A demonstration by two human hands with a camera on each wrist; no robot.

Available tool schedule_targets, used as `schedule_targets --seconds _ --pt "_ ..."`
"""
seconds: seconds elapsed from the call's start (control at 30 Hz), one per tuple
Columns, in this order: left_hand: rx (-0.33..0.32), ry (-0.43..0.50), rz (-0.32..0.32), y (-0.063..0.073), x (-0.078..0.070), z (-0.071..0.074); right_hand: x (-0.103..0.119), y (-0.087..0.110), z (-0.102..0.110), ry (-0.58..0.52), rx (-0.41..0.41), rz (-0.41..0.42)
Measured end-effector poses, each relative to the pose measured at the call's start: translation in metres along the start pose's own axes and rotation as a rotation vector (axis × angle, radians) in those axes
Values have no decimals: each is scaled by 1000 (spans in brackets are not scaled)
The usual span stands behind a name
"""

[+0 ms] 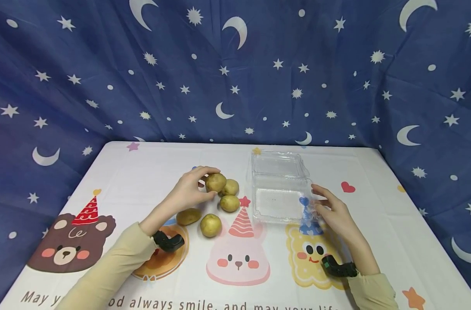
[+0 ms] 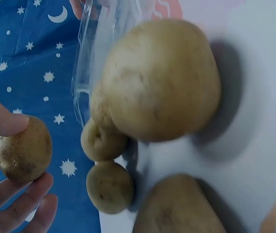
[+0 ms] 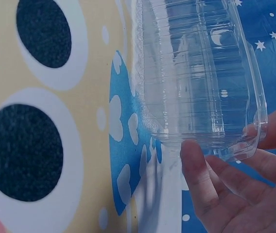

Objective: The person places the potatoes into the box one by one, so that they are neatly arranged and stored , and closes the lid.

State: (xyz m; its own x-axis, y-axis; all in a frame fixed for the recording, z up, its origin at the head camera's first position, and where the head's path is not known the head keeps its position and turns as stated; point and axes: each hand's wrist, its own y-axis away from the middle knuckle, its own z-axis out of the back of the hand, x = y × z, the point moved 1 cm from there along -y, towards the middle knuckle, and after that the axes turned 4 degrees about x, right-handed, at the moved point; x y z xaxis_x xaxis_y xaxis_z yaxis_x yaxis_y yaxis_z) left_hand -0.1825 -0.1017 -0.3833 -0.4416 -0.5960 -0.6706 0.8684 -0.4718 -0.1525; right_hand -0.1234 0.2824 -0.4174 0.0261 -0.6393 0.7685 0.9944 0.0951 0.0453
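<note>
My left hand (image 1: 189,188) holds a potato (image 1: 215,183) between thumb and fingers. In the left wrist view this potato (image 2: 24,150) is raised, apart from the others. Several more potatoes lie on the table, among them one close behind the held potato (image 1: 230,187), a small one (image 1: 229,203), a round one (image 1: 211,225) nearer the front and one (image 1: 188,216) by my left wrist. My right hand (image 1: 334,211) grips the right side of a clear plastic clamshell box (image 1: 276,202), whose lid (image 1: 276,164) is folded back. In the right wrist view, fingertips (image 3: 194,153) touch the box wall (image 3: 196,97).
A white tablecloth (image 1: 134,176) with cartoon prints covers the table. Behind it hangs a dark blue curtain (image 1: 258,107) with moons and stars. Each wrist carries a black strapped device, one on the left (image 1: 168,242) and one on the right (image 1: 338,267).
</note>
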Motion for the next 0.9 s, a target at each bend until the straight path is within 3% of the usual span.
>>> schedule_targets --seconds 0.47,0.9 --pt "16 66 -40 -8 -22 -12 -1 -1 0 -3 2 1" --pt "-7 131 -102 -25 -36 -28 -1 -1 1 -24 8 18"
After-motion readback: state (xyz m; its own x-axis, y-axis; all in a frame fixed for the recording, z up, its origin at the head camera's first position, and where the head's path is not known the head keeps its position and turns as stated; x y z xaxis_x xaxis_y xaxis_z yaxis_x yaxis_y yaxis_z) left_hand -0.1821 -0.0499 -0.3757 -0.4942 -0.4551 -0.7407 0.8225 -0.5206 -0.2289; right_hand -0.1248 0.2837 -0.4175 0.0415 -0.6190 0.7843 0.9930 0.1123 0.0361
